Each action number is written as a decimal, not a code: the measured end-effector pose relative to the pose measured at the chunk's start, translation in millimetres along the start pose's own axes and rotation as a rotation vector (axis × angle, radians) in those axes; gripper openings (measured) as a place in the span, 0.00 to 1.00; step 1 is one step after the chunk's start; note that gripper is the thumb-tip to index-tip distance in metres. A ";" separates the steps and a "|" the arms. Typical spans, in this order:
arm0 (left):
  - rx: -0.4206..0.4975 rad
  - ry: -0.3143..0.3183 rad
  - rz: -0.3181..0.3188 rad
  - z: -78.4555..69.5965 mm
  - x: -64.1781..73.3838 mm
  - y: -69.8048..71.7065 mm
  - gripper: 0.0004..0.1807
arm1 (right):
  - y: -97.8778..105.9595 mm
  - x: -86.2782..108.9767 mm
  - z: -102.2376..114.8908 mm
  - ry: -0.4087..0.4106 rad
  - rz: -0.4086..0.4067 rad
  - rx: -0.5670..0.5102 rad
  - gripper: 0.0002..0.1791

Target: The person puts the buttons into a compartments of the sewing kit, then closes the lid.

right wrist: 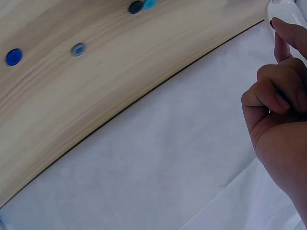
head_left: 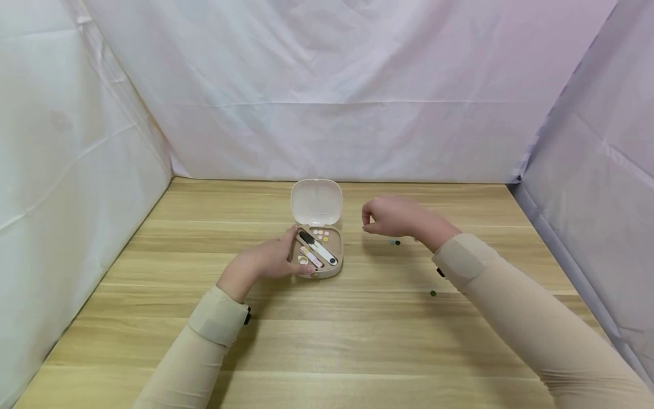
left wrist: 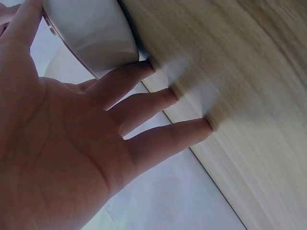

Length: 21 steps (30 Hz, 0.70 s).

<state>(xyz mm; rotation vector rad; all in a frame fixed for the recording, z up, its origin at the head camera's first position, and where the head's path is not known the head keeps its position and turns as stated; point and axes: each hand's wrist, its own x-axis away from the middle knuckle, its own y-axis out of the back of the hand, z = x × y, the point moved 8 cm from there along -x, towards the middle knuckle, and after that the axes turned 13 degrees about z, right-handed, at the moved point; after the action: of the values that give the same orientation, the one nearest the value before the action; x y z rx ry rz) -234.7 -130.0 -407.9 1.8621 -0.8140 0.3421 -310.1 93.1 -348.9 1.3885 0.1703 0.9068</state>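
Note:
My left hand (head_left: 273, 258) grips the left side of a small beige case (head_left: 334, 270), thumb at its front edge and a finger near the hinge. Three of its other fingers reach down to the table in the left wrist view. Inside the case are a white-and-black folding tool (head_left: 323, 250), a pink patterned strip (head_left: 311, 257), a yellowish ring-shaped piece (head_left: 302, 260) and several pale buttons (head_left: 320, 232). The case's lid (head_left: 316, 201) stands upright. To its right, above the table, my right hand (head_left: 390, 216) pinches a small dark button (right wrist: 271, 24) between thumb and forefinger, mostly hidden.
Under and beyond the right forearm lie a black button (right wrist: 135, 6), a light-blue button (right wrist: 149, 4), a blue button (right wrist: 14, 57) and a grey button (right wrist: 78, 49). A green button (head_left: 433, 293) lies nearer the front. White curtains (head_left: 332, 102) border the wooden table (head_left: 306, 352).

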 end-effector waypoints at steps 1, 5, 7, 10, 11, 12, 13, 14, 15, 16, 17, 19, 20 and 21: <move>0.001 0.000 0.001 -0.1 -0.1 -0.2 0.69 | 0.4 -1.7 2.6 0.004 0.000 0.002 0.06; 0.005 0.002 0.000 0.3 0.8 -0.5 0.70 | 2.1 -8.9 13.8 0.024 0.003 0.007 0.06; 0.010 0.007 -0.001 1.1 1.5 -0.3 0.71 | 4.4 -12.5 19.6 0.034 -0.003 0.006 0.06; 0.013 0.013 0.000 2.3 1.5 -0.1 0.71 | 7.6 -17.9 28.0 0.047 -0.012 0.010 0.06; 0.010 0.014 0.001 2.4 1.5 -0.2 0.70 | 8.4 -19.7 30.5 0.047 -0.016 0.013 0.06; 0.010 0.014 0.002 2.5 1.2 -0.3 0.70 | 8.9 -21.9 33.3 0.054 -0.019 0.015 0.06; 0.009 0.015 0.002 2.6 1.0 -0.3 0.70 | 8.9 -24.0 36.0 0.059 -0.020 0.019 0.06; 0.006 0.015 0.003 2.4 0.8 -0.4 0.70 | 8.5 -26.5 38.5 0.065 -0.023 0.026 0.06; 0.004 0.013 0.003 2.1 0.7 -0.4 0.70 | 8.1 -28.7 41.1 0.068 -0.027 0.034 0.05; 0.001 0.013 0.004 1.7 0.8 -0.4 0.70 | 7.6 -30.6 44.0 0.072 -0.029 0.037 0.05; -0.002 0.011 0.004 1.2 1.0 -0.3 0.70 | 6.7 -32.7 47.0 0.080 -0.031 0.042 0.05; -0.004 0.010 0.004 0.2 1.4 0.1 0.69 | 4.8 -36.3 52.4 0.088 -0.037 0.055 0.04; -0.006 0.011 0.006 -0.4 1.6 0.1 0.69 | 3.7 -37.7 54.8 0.089 -0.036 0.059 0.04; -0.006 0.011 0.005 -0.9 1.8 0.2 0.69 | 2.8 -38.7 57.1 0.092 -0.036 0.060 0.04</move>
<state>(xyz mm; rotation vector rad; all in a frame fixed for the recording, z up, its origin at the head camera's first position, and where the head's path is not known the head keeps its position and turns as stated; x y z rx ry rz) -233.4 -130.0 -406.4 1.8513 -0.8120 0.3522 -303.0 24.4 -348.6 1.3954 0.2936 0.9428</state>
